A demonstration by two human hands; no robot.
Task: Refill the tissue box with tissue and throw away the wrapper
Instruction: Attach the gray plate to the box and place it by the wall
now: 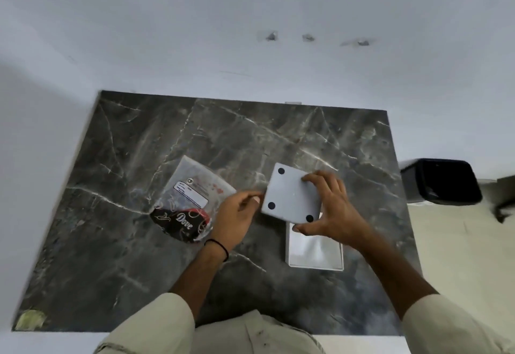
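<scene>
Both hands at a grey tissue box base above the dark marble table.

A Dove tissue pack (189, 203) in its clear wrapper lies left of the table's centre. The left hand (237, 214), fingers curled, touches the left edge of the box base (292, 193). The right hand (331, 208), spread, pinches that base. Under it, toward the right edge, stands the open tissue box (315, 253). Off the table's right edge sits a black bin (443, 182).

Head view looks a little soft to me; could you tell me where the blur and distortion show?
Head view: wide-angle bending skews the marble table; motion blur softens the left hand and the wrapper print; the bin smears at the right edge.
</scene>
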